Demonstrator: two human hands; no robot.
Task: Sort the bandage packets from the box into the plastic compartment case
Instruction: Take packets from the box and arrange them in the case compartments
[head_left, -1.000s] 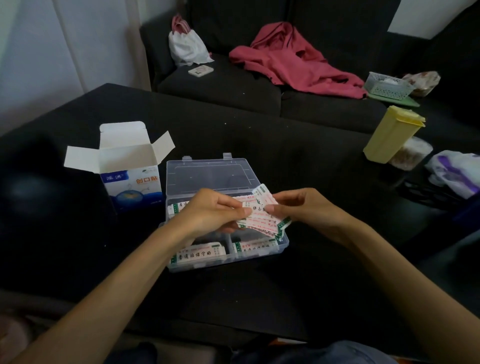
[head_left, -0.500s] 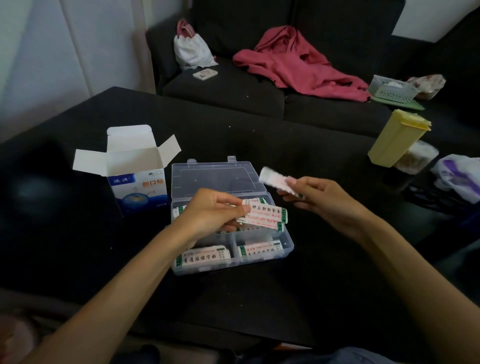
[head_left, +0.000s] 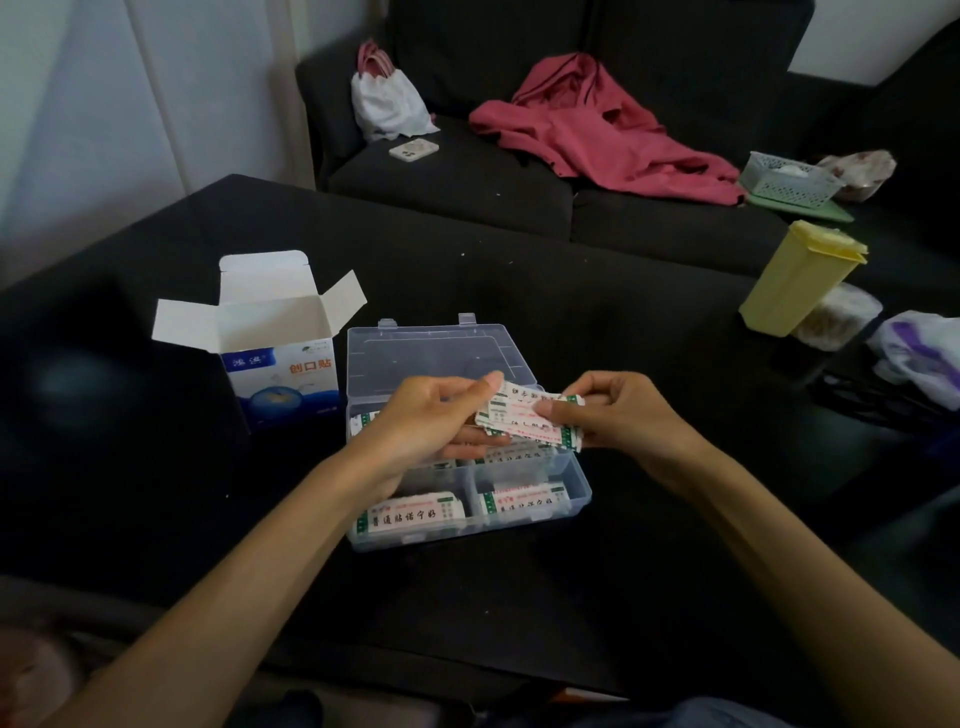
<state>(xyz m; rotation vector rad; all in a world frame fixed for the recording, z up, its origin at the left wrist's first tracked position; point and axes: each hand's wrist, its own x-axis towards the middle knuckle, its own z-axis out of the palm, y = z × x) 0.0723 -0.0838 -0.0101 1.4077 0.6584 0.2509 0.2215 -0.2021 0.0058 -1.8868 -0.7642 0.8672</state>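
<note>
Over the open plastic compartment case (head_left: 582, 491) on the dark surface (head_left: 545, 587), both hands work a small fanned stack of bandage packets (head_left: 524, 418). Left hand (head_left: 431, 421) grips the stack's left end, thumb on top, fingers curled under. Right hand (head_left: 618, 415) pinches the right end between thumb and fingers. Stack held just above the case's rear compartments, not resting in them as far as I can tell.

Case lid (head_left: 441, 353) is flipped back, flat. Two front compartments already hold packets: one pile front-left (head_left: 410, 514), one front-right (head_left: 524, 501). More packets show in the rear row under the hands, partly hidden. The bandage box (head_left: 283, 379) stands just left of the case, flaps open; what is inside it cannot be seen.

Step in hand, by my read: peeling the next packet off the held stack, mid-sort. Next move calls for the right hand to slide one packet free without dragging its neighbours, then drop it flat into a compartment; the left must keep the rest squared.

Versus half a second ago: the right hand was then out to the right of the case lid, holding a single packet apart from the stack; now it is back on the stack and that lone packet is no longer separate. The left hand has stayed put with the stack. Box and case unmoved.

Behind: sofa with a pink garment (head_left: 597, 124), a yellow container (head_left: 795, 280) to the right.
</note>
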